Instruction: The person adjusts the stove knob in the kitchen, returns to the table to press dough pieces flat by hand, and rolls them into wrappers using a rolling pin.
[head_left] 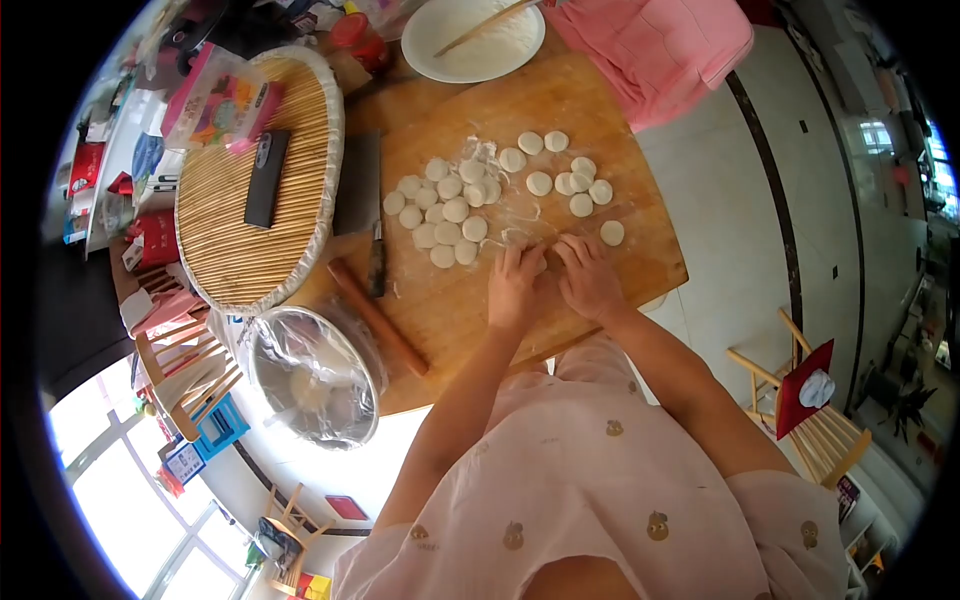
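My left hand point(514, 284) and my right hand point(588, 277) are side by side near the front edge of a floured wooden board point(440, 330). Their fingers are bent down and closed about a small pale piece of dough point(542, 266), mostly hidden between them. Ahead and to the left lies a cluster of flattened round dough pieces point(455, 210). More dough rounds point(539, 183) are scattered to the right, with a single dough round point(612, 233) beside my right hand. A wooden rolling pin point(378, 318) lies to the left, next to a cleaver point(358, 190) with a dark handle.
A round reed tray point(300, 215) at the left carries a dark box point(267, 178) and a plastic container point(222, 105). Below it stands a plastic-covered bowl point(372, 395). At the back, a white bowl point(420, 50) holds flour and a stick. A pink-covered seat point(660, 50) is back right.
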